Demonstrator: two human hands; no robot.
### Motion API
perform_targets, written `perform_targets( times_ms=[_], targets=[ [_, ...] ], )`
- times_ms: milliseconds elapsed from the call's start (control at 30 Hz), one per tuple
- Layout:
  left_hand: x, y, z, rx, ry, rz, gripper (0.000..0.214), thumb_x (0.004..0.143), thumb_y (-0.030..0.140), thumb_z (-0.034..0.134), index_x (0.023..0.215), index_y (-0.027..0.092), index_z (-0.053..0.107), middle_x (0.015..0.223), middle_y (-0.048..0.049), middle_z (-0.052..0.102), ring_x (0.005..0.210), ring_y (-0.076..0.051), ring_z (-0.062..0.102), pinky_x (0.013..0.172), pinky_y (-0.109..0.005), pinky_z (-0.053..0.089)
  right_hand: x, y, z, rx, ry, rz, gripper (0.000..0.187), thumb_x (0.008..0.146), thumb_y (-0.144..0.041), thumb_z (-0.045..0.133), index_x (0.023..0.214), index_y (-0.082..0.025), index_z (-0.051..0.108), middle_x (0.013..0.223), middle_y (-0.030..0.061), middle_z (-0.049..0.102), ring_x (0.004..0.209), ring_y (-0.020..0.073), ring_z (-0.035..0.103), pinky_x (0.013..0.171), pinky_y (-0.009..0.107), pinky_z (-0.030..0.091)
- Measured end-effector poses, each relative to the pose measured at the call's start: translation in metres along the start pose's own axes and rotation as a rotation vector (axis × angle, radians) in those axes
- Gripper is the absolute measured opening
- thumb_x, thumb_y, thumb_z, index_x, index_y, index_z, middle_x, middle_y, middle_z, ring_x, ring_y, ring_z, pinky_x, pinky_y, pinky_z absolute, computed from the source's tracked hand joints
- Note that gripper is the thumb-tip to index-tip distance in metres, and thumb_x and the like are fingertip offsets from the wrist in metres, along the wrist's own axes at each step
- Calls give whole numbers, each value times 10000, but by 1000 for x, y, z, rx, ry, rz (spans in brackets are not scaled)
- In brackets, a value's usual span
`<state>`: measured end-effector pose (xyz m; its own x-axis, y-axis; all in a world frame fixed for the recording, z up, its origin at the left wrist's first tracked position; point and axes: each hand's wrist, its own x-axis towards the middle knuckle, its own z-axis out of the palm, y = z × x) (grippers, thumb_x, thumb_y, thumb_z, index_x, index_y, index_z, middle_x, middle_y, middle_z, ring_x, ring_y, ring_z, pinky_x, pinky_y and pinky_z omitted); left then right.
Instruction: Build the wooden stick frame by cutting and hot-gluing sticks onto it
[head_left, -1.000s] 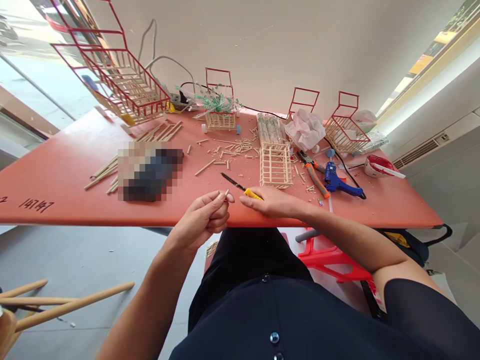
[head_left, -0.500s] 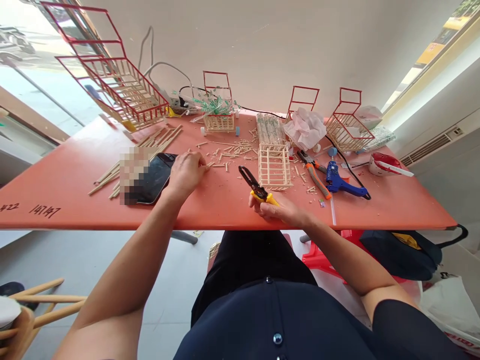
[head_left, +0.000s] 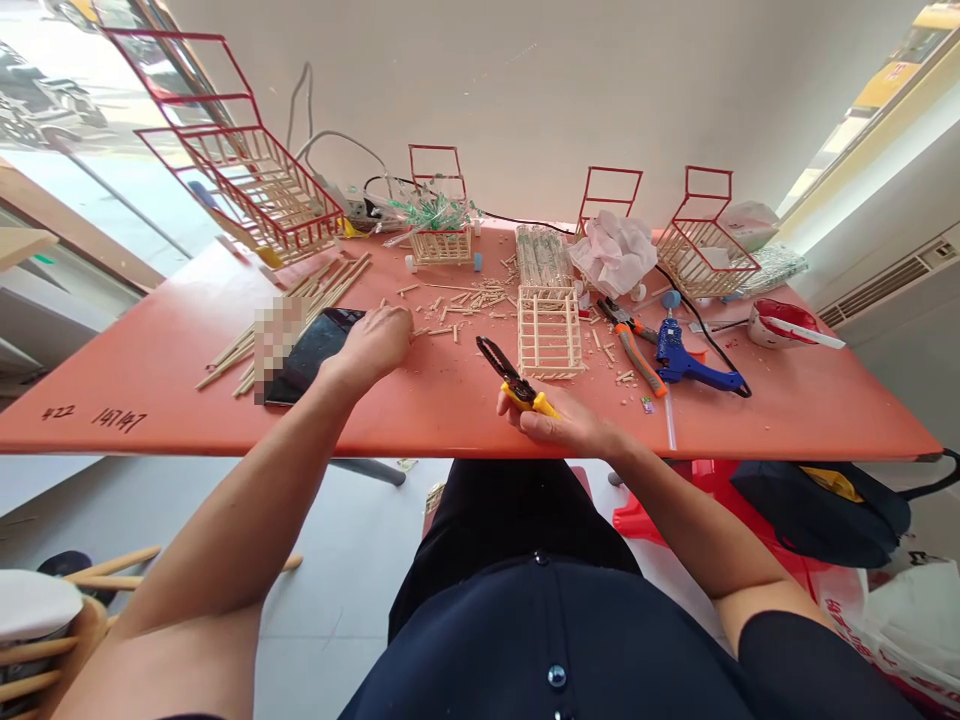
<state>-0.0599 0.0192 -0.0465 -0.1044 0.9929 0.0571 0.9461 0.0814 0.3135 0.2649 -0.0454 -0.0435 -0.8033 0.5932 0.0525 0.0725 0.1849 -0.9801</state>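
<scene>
Orange table (head_left: 442, 425), left hand (head_left: 377, 338) palm down, right hand (head_left: 562, 412) gripping pliers (head_left: 517, 383)

A large wooden cart (head_left: 289, 205) with red rails stands at the upper left of the frame; smaller carts (head_left: 442, 248) line the top center and upper right. A slatted wooden crate (head_left: 550, 333) sits right of center, a blue glue gun (head_left: 675, 362) farther right. The left hand, left of center, hides part of a dark phone (head_left: 311, 360), its fingers bent down near scattered stick pieces (head_left: 487, 297); whether it pinches one cannot be told. The pliers, near the middle, have their yellow handles in the right hand's closed fingers, dark tips pointing to the upper left.
</scene>
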Motion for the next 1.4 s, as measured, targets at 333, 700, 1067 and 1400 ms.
perform_targets(
  times_ms=[333,700,1067,1400],
  targets=[
    [-26,8,-20,-911,127,-152,152,708,241,823,831,170,768,889,-65,803,822,-188,727,792,-295,576,-2,2,0,7,-17,-1,632,960,-792,638,1162,-193,641,875,-13,500,769,147,421,700,280,350],
    [-44,15,4,-913,208,-66,139,721,245,806,702,206,674,794,-26,767,784,-177,723,804,-280,572,-4,2,-1,-2,-14,7,640,953,-797,641,1169,-195,639,925,6,534,788,150,441,709,279,373],
    [-47,18,8,-742,192,-44,156,730,365,748,709,211,752,735,-25,761,778,-205,691,764,-281,561,-5,-1,-2,-32,-19,-12,588,970,-751,658,1194,-208,655,971,16,584,840,163,494,764,295,405],
    [-53,18,2,-787,194,-58,219,675,421,807,626,217,740,681,-22,721,691,-177,607,706,-298,516,-3,2,0,1,-26,-9,586,973,-745,661,1181,-198,645,934,-1,544,808,151,466,733,285,388]
  ],
)
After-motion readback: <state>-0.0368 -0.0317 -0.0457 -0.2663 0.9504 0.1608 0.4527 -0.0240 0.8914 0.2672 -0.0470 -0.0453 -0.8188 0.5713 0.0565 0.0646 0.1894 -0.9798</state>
